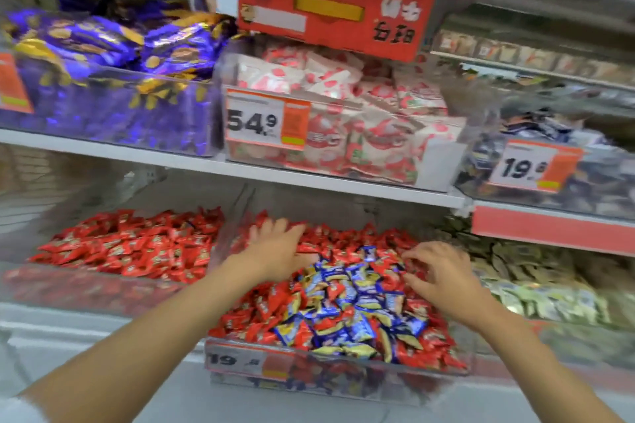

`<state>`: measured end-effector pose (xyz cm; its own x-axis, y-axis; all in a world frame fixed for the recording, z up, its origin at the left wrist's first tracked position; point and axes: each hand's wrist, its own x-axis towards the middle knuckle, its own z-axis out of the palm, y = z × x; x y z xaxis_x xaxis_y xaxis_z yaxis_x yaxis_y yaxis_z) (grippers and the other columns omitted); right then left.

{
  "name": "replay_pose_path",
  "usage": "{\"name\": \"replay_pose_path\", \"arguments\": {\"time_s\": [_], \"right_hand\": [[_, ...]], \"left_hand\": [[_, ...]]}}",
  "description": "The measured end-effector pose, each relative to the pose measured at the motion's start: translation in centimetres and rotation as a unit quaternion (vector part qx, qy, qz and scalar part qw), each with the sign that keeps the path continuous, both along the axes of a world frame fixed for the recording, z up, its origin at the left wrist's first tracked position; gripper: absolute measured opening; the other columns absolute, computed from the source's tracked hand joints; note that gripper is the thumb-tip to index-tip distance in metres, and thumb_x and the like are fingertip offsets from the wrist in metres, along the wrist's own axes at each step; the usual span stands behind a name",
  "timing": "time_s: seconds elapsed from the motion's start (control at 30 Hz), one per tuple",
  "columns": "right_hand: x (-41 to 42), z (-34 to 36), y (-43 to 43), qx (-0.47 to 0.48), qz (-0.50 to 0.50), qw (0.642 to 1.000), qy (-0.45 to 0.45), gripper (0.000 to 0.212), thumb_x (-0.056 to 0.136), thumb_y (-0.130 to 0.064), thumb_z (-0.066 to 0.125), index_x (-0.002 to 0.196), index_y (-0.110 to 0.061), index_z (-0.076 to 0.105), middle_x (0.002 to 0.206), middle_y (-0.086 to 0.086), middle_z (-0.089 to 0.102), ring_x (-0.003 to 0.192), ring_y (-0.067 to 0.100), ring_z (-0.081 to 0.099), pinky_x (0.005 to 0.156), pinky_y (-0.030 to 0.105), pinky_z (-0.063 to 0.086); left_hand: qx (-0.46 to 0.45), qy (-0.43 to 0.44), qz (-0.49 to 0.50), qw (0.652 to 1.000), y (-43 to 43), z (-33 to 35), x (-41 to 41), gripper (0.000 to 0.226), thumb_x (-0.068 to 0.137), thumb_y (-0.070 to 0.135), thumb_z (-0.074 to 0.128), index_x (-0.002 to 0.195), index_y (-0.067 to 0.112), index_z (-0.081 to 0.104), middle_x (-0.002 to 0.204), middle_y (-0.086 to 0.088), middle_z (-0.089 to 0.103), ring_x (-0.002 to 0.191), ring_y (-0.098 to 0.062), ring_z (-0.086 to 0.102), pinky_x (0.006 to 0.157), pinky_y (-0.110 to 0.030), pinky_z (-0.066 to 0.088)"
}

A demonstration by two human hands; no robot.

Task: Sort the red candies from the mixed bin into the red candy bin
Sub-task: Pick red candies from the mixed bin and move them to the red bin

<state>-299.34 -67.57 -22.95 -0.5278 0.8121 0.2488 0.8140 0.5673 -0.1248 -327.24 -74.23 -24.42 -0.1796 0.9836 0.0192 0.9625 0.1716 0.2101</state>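
Note:
The mixed bin (336,366) is a clear plastic box on the lower shelf, heaped with red candies (254,316) and blue-and-yellow candies (357,299). To its left stands the red candy bin (103,280), filled with red wrapped candies only. My left hand (275,247) lies flat on the red candies at the mixed bin's back left, fingers straight and spread. My right hand (436,271) hovers over the bin's right side with fingers loosely curled, fingertips touching the candies. Whether it pinches one is unclear in the blur.
A bin of green-and-yellow candies (536,282) sits to the right. The upper shelf (206,161) carries purple bags (103,79), strawberry-print bags (360,113) and a dark-wrapped bin (549,161), with price tags on the fronts. A red sign (333,3) hangs above.

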Motion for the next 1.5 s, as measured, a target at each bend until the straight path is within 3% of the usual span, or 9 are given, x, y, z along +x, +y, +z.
{"name": "replay_pose_path", "arguments": {"time_s": [0.17, 0.33, 0.5, 0.6, 0.73, 1.0, 1.2, 1.33, 1.5], "right_hand": [[3.2, -1.5, -0.1, -0.047, 0.034, 0.996, 0.075, 0.037, 0.089, -0.041, 0.055, 0.121, -0.023, 0.063, 0.131, 0.001, 0.05, 0.132, 0.018, 0.038, 0.112, 0.031, 0.025], [3.4, -2.6, 0.0, -0.063, 0.063, 0.978, 0.188, 0.023, 0.093, -0.019, 0.058, 0.114, -0.022, 0.065, 0.125, -0.012, 0.044, 0.132, 0.0, 0.022, 0.111, 0.02, 0.012], [3.3, -2.4, 0.0, -0.086, 0.053, 0.976, 0.191, 0.016, 0.091, -0.021, 0.06, 0.103, -0.03, 0.066, 0.121, -0.012, 0.051, 0.136, 0.006, 0.025, 0.117, 0.034, 0.016], [3.1, -2.3, -0.1, -0.085, 0.047, 0.977, 0.191, 0.017, 0.09, -0.021, 0.062, 0.104, -0.029, 0.066, 0.118, -0.013, 0.053, 0.137, 0.009, 0.027, 0.117, 0.035, 0.017], [3.0, -1.9, -0.5, -0.084, 0.048, 0.978, 0.182, 0.017, 0.09, -0.023, 0.063, 0.106, -0.026, 0.067, 0.116, -0.012, 0.054, 0.136, 0.01, 0.029, 0.117, 0.037, 0.019], [0.6, -0.2, -1.3, -0.023, 0.072, 0.975, 0.207, 0.02, 0.089, -0.019, 0.061, 0.109, -0.024, 0.066, 0.113, -0.012, 0.053, 0.116, 0.01, 0.047, 0.106, 0.034, 0.034], [-6.0, -2.8, -2.3, -0.106, 0.168, 0.98, -0.008, 0.067, 0.084, -0.067, 0.05, 0.142, -0.038, 0.036, 0.147, -0.003, 0.035, 0.139, 0.016, 0.024, 0.115, 0.043, 0.021], [-7.1, -2.5, -1.5, -0.12, 0.17, 0.978, -0.031, 0.042, 0.086, -0.06, 0.053, 0.11, -0.025, 0.054, 0.112, 0.001, 0.056, 0.111, 0.022, 0.042, 0.093, 0.038, 0.037], [-5.5, -0.6, -1.3, -0.207, 0.152, 0.952, 0.165, 0.017, 0.092, -0.035, 0.06, 0.085, -0.021, 0.053, 0.082, -0.001, 0.061, 0.075, 0.022, 0.057, 0.072, 0.038, 0.049]], "left_hand": [[-0.03, -0.017, 0.104, 0.994, 3.9, -2.5, -0.2, 0.083, 0.079, 0.079, 0.035, 0.149, 0.037, 0.015, 0.159, -0.011, -0.001, 0.145, -0.036, -0.003, 0.114, -0.059, 0.011], [-0.003, -0.004, 0.061, 0.998, 5.6, -3.8, 1.1, 0.077, 0.077, 0.08, 0.04, 0.144, 0.047, 0.02, 0.156, -0.006, 0.02, 0.142, -0.037, 0.017, 0.113, -0.053, 0.021], [0.017, -0.086, -0.053, 0.995, 4.5, -3.2, 2.0, 0.061, 0.079, 0.067, 0.049, 0.135, 0.042, 0.043, 0.143, -0.01, 0.044, 0.132, -0.032, 0.039, 0.11, -0.039, 0.032], [0.04, -0.107, -0.132, 0.985, 2.8, -2.1, 4.1, 0.039, 0.09, 0.046, 0.057, 0.128, 0.04, 0.05, 0.152, -0.002, 0.029, 0.14, -0.029, 0.026, 0.113, -0.036, 0.023], [0.014, -0.067, -0.253, 0.965, 0.2, -0.9, 6.9, 0.054, 0.087, 0.04, 0.06, 0.135, 0.052, 0.038, 0.156, 0.011, 0.019, 0.142, -0.02, 0.021, 0.113, -0.051, 0.023], [-0.048, -0.133, -0.156, 0.978, -2.6, 2.0, 1.9, 0.067, 0.078, 0.058, 0.063, 0.138, 0.05, 0.034, 0.156, 0.009, 0.019, 0.144, -0.014, 0.012, 0.118, -0.04, 0.013], [-0.083, -0.014, -0.113, 0.99, -2.1, -1.2, 0.7, 0.079, 0.077, 0.067, 0.056, 0.144, 0.034, 0.029, 0.145, -0.008, 0.035, 0.136, -0.026, 0.032, 0.111, -0.035, 0.03], [-0.023, -0.052, -0.113, 0.992, -2.1, -0.6, -0.4, 0.05, 0.084, 0.05, 0.061, 0.123, 0.02, 0.054, 0.105, -0.005, 0.049, 0.1, -0.023, 0.051, 0.089, -0.033, 0.042], [0.085, -0.064, -0.126, 0.986, -2.3, -0.4, -0.4, 0.048, 0.081, 0.058, 0.054, 0.103, 0.016, 0.062, 0.1, 0.0, 0.061, 0.09, -0.016, 0.057, 0.081, -0.032, 0.046]]}}
